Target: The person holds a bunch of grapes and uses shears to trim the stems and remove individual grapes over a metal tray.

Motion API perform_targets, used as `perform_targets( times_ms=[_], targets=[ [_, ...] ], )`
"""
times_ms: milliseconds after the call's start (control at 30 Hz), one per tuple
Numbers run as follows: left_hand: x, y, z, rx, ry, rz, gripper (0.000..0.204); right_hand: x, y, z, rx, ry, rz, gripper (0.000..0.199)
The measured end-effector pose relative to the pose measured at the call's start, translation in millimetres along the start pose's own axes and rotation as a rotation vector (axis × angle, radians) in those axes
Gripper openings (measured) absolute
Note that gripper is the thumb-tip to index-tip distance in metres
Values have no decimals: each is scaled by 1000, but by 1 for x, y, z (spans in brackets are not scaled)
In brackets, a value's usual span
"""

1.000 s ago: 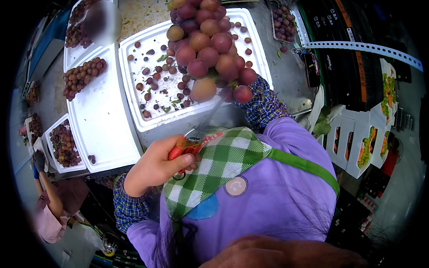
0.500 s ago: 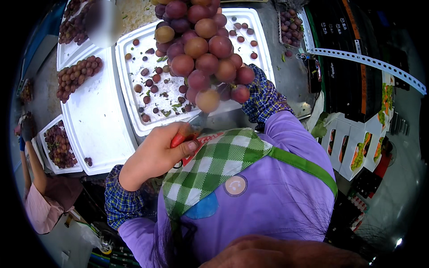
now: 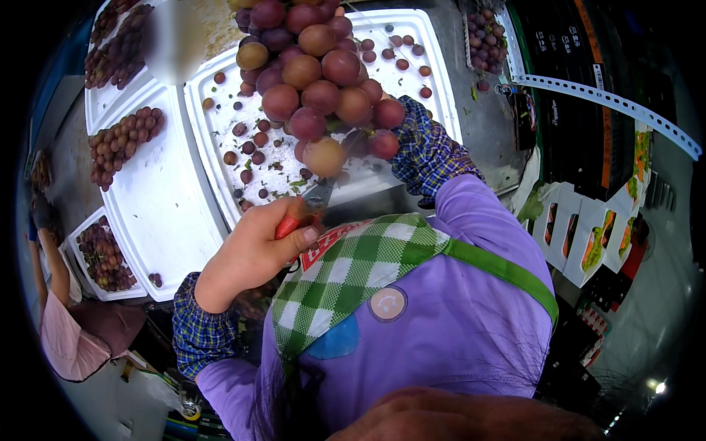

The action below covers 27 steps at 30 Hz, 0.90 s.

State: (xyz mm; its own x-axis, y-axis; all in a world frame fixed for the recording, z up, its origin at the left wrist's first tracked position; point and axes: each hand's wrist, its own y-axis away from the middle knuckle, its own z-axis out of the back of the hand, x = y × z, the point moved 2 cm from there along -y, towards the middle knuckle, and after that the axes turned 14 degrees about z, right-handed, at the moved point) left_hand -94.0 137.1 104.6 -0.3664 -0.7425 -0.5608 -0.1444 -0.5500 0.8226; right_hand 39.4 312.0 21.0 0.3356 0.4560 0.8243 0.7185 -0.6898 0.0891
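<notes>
A large bunch of reddish-purple grapes (image 3: pixel 322 81) hangs in front of me, with a few yellowish ones among them. My right hand (image 3: pixel 340 12) holds it from behind; the grapes cover nearly all of it, and only a fingertip shows at the top. The checked sleeve cover (image 3: pixel 434 151) of that arm comes in from the right. Closed around the red handles of small snips (image 3: pixel 318 197) is my left hand (image 3: pixel 254 246). Their metal blades point up, just below the bunch's lowest, yellowish grape. Whether the blades touch anything I cannot tell.
Loose grapes and stem bits lie in the white tray (image 3: pixel 209 158) beneath. Left of it, another white tray (image 3: pixel 158 198) bears a grape bunch (image 3: pixel 125 143). A small tray of grapes (image 3: pixel 105 253) sits near a co-worker's arm (image 3: pixel 55 268). Dark crates (image 3: pixel 570 95) stand right.
The grape bunch has shifted slightly left and up in the picture. The snips have come up a little, and their blades now show more clearly under the bunch.
</notes>
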Motion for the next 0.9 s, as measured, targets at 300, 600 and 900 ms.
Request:
perform_targets(
  times_ms=[300, 600, 900],
  targets=[
    [5, -12, 5, 112, 153, 13, 25, 3, -1, -2, -31, 22, -38, 76],
    [4, -17, 15, -10, 156, 123, 16, 4, -21, -8, -16, 108, -12, 80],
    [20, -6, 11, -31, 206, 85, 22, 6, -33, -12, -1, 149, 16, 83]
  ],
)
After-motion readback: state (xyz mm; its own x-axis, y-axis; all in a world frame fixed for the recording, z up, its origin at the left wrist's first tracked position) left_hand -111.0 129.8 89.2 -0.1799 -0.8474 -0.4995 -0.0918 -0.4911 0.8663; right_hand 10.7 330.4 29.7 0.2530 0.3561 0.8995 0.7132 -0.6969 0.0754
